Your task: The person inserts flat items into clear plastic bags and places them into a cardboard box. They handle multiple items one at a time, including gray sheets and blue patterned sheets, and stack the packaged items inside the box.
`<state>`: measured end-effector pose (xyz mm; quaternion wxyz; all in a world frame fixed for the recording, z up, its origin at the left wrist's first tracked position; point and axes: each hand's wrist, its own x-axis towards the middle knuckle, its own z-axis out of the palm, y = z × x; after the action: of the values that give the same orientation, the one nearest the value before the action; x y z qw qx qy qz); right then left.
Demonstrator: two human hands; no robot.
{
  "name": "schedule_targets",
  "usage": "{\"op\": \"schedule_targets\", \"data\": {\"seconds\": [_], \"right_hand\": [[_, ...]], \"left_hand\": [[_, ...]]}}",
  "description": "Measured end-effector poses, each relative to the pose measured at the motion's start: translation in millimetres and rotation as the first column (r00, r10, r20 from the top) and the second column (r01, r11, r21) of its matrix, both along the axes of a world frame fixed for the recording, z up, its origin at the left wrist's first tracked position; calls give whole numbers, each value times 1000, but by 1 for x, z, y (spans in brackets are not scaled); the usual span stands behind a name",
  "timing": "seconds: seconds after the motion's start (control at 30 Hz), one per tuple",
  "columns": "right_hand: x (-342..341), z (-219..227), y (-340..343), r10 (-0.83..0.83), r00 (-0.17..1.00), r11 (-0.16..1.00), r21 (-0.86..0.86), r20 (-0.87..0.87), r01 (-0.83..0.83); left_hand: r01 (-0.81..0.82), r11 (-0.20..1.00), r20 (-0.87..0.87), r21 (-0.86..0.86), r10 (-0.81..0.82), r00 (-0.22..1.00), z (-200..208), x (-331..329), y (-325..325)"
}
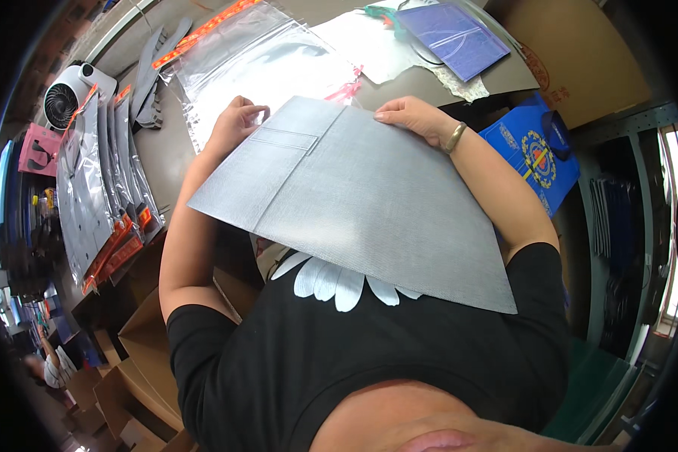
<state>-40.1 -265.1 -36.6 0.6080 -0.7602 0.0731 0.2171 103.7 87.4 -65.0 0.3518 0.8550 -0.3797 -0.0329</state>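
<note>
A large silver-grey sheet with a fine woven texture is tilted up in front of my chest. A raised seam and a stitched strip cross its left part; whether it is a flat-folded bag I cannot tell. My left hand pinches it by the far left corner, fingers curled. At the far right corner my right hand, with a bracelet on the wrist, grips the edge between thumb and fingers. Just beyond the sheet lie clear plastic sleeves with a red-orange header strip.
Packed clear sleeves hang over the table's left side, near a white fan. Grey straps lie behind. A purple flat pouch rests at the far right. A blue bag and cardboard box stand right; open cartons sit lower left.
</note>
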Motion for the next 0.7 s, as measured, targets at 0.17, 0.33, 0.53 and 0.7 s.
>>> {"op": "schedule_targets", "data": {"seconds": [0.17,0.33,0.53,0.7], "right_hand": [[-3,3,2,27,1000,999,30,5,-27],[0,8,18,67,997,997,-37,30,-66],[4,6,4,70,997,995,-74,35,-67],[13,17,29,152,988,987,-50,27,-150]], "left_hand": [[-138,990,-40,-9,138,990,10,-25,-17],[-265,960,-348,-90,219,912,10,11,-13],[-354,892,-260,-280,285,923,20,18,-21],[-361,897,-181,-257,322,929,12,20,-31]]}}
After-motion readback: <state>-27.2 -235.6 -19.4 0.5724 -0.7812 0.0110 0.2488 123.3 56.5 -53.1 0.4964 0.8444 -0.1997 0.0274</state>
